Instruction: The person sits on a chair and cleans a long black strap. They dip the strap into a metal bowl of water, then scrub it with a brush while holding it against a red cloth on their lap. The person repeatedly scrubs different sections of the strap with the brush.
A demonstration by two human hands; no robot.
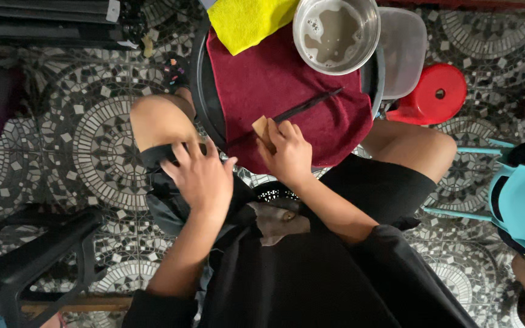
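My right hand [288, 152] is shut on a small tan block [262, 127] and rests on a dark red cloth [274, 79] spread over a round black tray [205, 91]. A long thin black stick [308, 106] lies across the cloth just past my fingers. My left hand [200, 176] lies flat with fingers spread on the black fabric over my left knee. It holds nothing that I can see.
A steel bowl [336, 33] of murky liquid and a yellow cloth [247, 21] sit at the tray's far side. A clear plastic lid [403, 51], a red stool [435, 94] and a teal chair [521, 206] stand to the right. A black chair [25, 261] is at lower left.
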